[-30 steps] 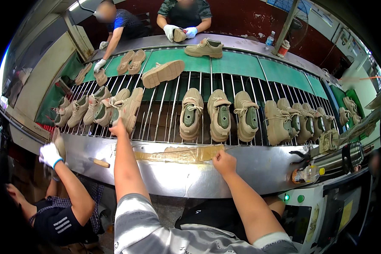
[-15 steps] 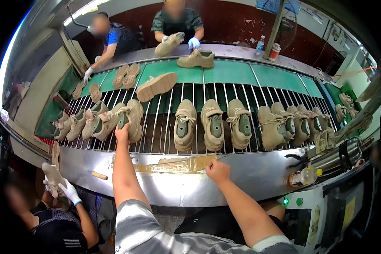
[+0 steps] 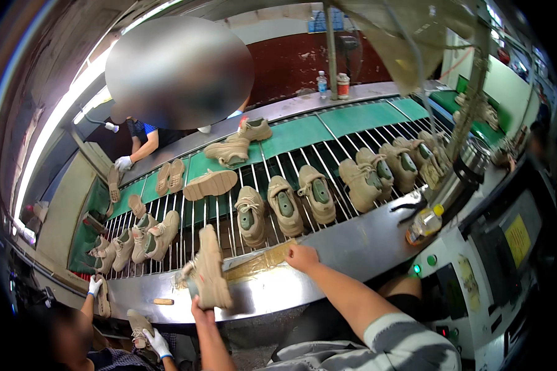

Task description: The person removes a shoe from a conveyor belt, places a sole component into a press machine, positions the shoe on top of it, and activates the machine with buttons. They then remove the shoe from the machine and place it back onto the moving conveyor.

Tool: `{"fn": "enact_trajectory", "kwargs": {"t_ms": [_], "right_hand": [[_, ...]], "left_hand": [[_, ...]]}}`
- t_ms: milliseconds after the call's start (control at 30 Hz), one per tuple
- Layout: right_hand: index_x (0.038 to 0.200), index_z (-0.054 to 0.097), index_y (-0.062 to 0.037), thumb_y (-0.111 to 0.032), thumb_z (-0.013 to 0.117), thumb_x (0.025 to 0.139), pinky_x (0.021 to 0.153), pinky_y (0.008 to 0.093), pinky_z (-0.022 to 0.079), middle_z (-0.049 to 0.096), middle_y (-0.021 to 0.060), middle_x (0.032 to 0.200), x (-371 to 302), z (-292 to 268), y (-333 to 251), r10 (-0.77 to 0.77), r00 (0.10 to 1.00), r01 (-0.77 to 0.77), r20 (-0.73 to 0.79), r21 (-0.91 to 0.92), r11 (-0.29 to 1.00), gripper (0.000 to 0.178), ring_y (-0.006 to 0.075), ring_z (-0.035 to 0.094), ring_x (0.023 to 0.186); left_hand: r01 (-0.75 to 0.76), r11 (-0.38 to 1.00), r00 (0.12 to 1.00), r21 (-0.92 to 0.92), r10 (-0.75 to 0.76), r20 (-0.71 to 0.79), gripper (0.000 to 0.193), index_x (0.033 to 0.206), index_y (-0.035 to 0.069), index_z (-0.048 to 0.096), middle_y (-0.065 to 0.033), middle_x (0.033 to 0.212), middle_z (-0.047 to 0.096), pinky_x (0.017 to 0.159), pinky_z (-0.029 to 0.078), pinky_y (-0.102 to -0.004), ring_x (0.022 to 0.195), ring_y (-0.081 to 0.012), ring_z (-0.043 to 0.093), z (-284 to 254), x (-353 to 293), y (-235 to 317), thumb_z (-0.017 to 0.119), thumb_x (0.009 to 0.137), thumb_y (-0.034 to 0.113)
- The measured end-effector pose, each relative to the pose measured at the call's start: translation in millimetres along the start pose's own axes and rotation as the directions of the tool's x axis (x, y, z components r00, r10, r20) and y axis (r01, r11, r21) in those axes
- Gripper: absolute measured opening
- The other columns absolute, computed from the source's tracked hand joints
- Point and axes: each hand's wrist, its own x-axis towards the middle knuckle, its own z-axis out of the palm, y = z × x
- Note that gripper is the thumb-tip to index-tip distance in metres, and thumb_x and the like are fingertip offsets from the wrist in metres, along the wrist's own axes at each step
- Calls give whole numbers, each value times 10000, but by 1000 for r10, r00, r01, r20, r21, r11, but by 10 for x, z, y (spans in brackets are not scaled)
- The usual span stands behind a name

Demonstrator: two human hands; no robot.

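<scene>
My left hand (image 3: 203, 314) grips a beige lace-up shoe (image 3: 211, 273) by its heel end, lifted over the metal ledge with the toe pointing away from me. A green insole area shows at the shoe's opening. My right hand (image 3: 302, 257) is closed in a fist at the end of a brown taped strip (image 3: 254, 264) on the ledge. Whatever is inside that fist, if anything, is hidden. Just beyond it, a row of beige shoes with green insides stands on the rack of metal rods; the nearest is a shoe (image 3: 284, 207).
Green belting (image 3: 346, 122) runs behind the rods, bearing soles and more shoes. A juice bottle (image 3: 424, 224) and steel thermos (image 3: 464, 164) stand at right. A small wooden stick (image 3: 163, 302) lies on the ledge. Co-workers' gloved hands (image 3: 158, 344) handle shoes at lower left.
My left hand has lifted a shoe off the rods and brought it toward me over the ledge. The view has turned. My right fist stays by the taped strip.
</scene>
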Motion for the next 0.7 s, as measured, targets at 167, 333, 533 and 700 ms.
{"fn": "enact_trajectory", "kwargs": {"t_ms": [167, 333, 533, 700], "right_hand": [[1481, 228, -207, -355, 693, 778, 873, 417, 480, 523, 103, 1271, -697, -244, -189, -101, 871, -400, 480, 815, 420, 855, 252, 557, 1103], [1534, -56, -207, -230, 770, 738, 1055, 436, 348, 263, 134, 1506, -1895, -846, -83, 7, 1000, 22, -22, 1000, 3, 1148, 273, 392, 1304], [1506, 174, -101, -85, 722, 636, 1062, 426, 357, 461, 153, 1370, -2968, -2089, 725, 413, 733, 422, -540, 838, 346, 1028, 297, 462, 1258], [1409, 336, -46, -69, 631, 605, 909, 471, 520, 552, 185, 1246, -4593, -3091, 860, 660, 519, 652, -544, 751, 106, 857, 347, 592, 1090]], "left_hand": [[217, 974, 937, 64, -226, 266, 612, 1300, -46, 483, -183, 1273, 572, 1041, 412, -466, 1164, -347, 554, 366, -963, -575, 615, 756, 201], [547, 830, 683, 109, -518, 515, 686, 1333, -35, 443, -187, 1277, 561, 1051, 401, -461, 1175, -340, 551, 1399, -1420, -1341, 660, 719, 181], [409, 710, 203, 573, -683, 701, 785, 1365, -40, 400, -151, 1301, 541, 1037, 411, -432, 1213, -300, 523, 2906, -2464, -2218, 759, 742, 274], [143, 780, -249, 609, -567, 785, 845, 1499, -3, 170, -196, 1448, 381, 1068, 350, -448, 1295, -303, 439, 3474, -3574, -2495, 674, 846, 178]]}}
